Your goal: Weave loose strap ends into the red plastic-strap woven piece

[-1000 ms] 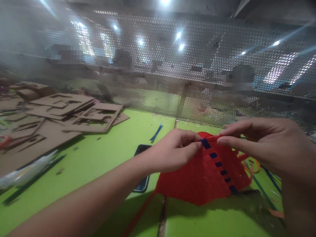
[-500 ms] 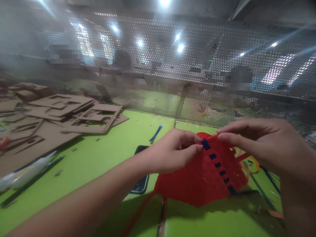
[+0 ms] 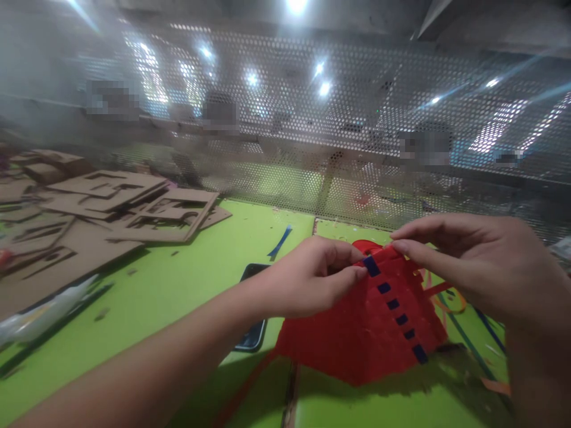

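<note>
A red woven piece (image 3: 339, 339) with a dark blue strip (image 3: 392, 304) threaded in and out of it is held up above the green table. My left hand (image 3: 323, 273) pinches its upper edge beside the top end of the blue strip. On the same edge, a little to the right, my right hand (image 3: 464, 255) grips with thumb and fingertips. A red band trails from the piece's lower left corner. Behind the top edge shows a rounded red part (image 3: 366, 245), mostly hidden.
A phone (image 3: 254, 339) lies partly under my left forearm. Cut cardboard sheets (image 3: 178, 208) are piled at left, near a white tube (image 3: 49, 315). A short blue strip (image 3: 280, 241) lies ahead. Loose coloured strips (image 3: 482, 356) are at right. A perforated metal screen (image 3: 289, 148) stands behind.
The red woven piece has tilted slightly, its lower edge sitting a little lower in view. Both hands keep their pinch on the upper edge.
</note>
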The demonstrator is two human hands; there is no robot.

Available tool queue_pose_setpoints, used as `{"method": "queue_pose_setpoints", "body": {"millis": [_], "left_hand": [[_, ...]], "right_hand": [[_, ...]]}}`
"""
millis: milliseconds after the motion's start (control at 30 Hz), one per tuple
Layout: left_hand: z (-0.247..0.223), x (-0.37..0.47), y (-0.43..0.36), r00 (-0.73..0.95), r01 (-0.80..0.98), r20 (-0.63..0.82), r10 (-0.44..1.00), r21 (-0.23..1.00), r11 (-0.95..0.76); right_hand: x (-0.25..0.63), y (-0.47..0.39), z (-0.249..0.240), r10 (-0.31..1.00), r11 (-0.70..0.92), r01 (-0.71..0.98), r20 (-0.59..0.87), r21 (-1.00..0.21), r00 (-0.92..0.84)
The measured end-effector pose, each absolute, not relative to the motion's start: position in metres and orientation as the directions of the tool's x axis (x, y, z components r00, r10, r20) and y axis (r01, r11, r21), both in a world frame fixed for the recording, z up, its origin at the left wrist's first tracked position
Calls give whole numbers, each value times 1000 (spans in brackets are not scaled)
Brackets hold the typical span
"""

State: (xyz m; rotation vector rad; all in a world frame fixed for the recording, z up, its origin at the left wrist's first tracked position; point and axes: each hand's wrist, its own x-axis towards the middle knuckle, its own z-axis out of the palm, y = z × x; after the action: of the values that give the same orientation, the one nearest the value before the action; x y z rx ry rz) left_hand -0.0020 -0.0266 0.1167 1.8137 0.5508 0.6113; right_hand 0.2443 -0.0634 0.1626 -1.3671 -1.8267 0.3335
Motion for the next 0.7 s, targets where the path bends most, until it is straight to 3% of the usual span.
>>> {"method": "queue_pose_setpoints", "body": {"millis": [167,367,500,700], "left_hand": [[117,-2,-26,755,49,153,637,956,-288],[119,-2,-25,767,34,141,625,966,-258],[118,-2,-23,779,-24,111,617,989,-148],[112,-1,-20,812,-117,136,568,991,-70]], "right_hand": [[245,-63,166,882,425,683,441,-594,-165],[241,-64,163,896,419,595,416,-686,-151],[239,-63,157,908,406,533,396,-743,-139],[242,-62,157,895,444,550,379,-708,-235]]}}
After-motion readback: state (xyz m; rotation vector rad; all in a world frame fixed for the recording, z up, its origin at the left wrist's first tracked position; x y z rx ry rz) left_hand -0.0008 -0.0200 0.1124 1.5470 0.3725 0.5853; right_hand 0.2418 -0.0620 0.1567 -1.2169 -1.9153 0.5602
